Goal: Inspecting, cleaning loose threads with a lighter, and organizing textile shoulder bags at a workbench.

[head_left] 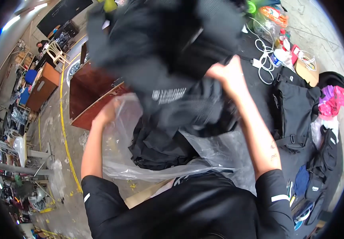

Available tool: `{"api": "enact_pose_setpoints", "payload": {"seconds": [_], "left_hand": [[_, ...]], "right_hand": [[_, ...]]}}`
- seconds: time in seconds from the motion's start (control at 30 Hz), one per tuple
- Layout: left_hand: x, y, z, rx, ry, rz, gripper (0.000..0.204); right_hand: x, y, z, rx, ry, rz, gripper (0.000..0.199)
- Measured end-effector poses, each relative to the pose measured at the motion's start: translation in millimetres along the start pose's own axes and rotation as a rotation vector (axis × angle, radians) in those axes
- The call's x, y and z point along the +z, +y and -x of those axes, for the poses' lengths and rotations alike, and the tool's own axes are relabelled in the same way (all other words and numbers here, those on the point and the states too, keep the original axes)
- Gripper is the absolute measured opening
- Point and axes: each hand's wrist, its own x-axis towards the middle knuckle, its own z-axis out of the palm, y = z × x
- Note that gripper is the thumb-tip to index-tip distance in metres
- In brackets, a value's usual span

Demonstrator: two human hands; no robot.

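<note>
My right hand (pixel 228 75) is closed on a large black bag (pixel 168 71), lifted in front of me and smeared by motion; its mesh and pale print show. My left hand (pixel 106 113), closed, grips the rim of a big clear plastic bag (pixel 126 115). The plastic stands open below the lifted bag, and more folded black fabric (pixel 160 149) lies inside it. The lifted bag hides part of the plastic's far side. My left fingertips are partly covered by the film.
A reddish-brown wooden box (pixel 94 93) stands beyond my left hand. To the right, a dark surface carries a black backpack (pixel 295 111), white cables (pixel 264 59), a red-capped bottle (pixel 282 38) and pink plastic (pixel 334 101). A yellow floor line (pixel 63 123) runs along the left; a person (pixel 40 46) sits far off.
</note>
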Motion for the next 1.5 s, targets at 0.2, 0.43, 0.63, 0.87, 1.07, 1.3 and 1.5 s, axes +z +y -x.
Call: {"api": "enact_pose_setpoints", "payload": {"seconds": [0.2, 0.43, 0.63, 0.87, 1.07, 1.3, 1.5], "left_hand": [[-69, -36, 2, 0.185, 0.062, 0.518, 0.074], [-70, 17, 10, 0.171, 0.140, -0.002, 0.096], [-88, 36, 53, -0.098, 0.045, -0.025, 0.091], [-76, 29, 79, 0.284, 0.204, 0.199, 0.088], [-74, 1, 32, 0.265, 0.261, 0.155, 0.088], [-57, -35, 44, -0.094, 0.211, -0.037, 0.082], [-59, 23, 26, -0.257, 0.386, -0.425, 0.095]], "right_hand": [[64, 49, 70, 0.035, -0.775, 0.021, 0.052], [141, 93, 110, 0.111, -1.326, 0.317, 0.043], [159, 103, 86, 0.430, -1.170, 0.565, 0.049], [203, 144, 107, 0.019, -0.650, 1.126, 0.033], [171, 191, 189, -0.521, -1.177, 1.205, 0.083], [91, 176, 215, 0.114, -1.382, 1.203, 0.088], [14, 68, 181, 0.446, -0.872, 0.712, 0.090]]}}
